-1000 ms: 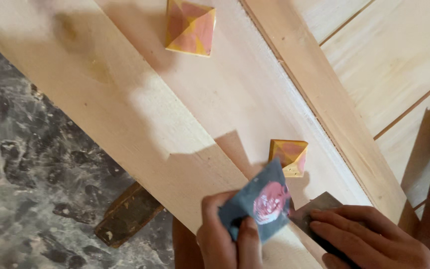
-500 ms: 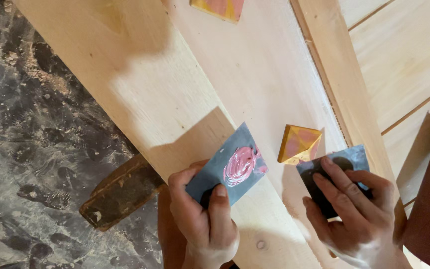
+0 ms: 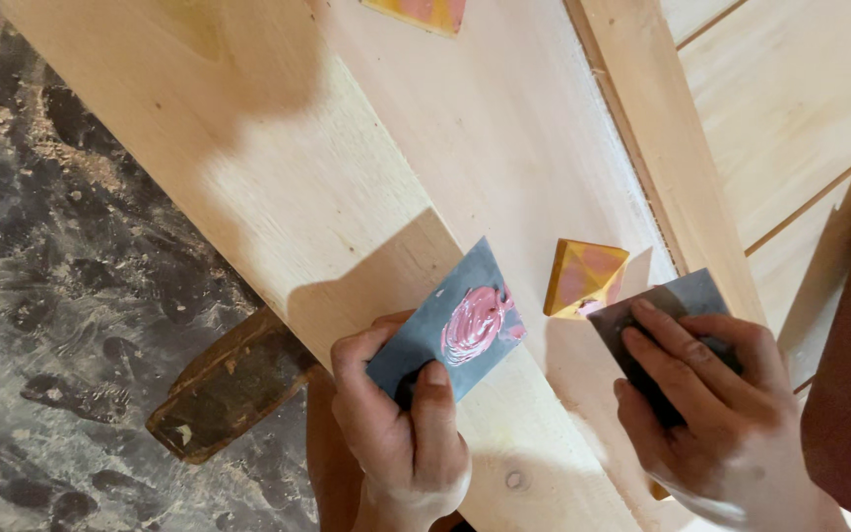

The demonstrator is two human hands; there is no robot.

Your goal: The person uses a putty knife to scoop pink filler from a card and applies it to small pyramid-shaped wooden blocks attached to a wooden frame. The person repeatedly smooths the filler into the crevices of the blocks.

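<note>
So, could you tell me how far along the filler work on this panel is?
Loaded: pink filler sits on the grey card in the left hand. In hand: the right hand presses a second card beside the pyramid stud. Left: no filler shows on the wood.

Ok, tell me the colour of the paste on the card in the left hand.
Pink paste on a grey-blue card; head view.

The top edge cuts off a second block (image 3: 416, 12); the right hand (image 3: 716, 414) hides most of its scraper (image 3: 677, 300).
</note>
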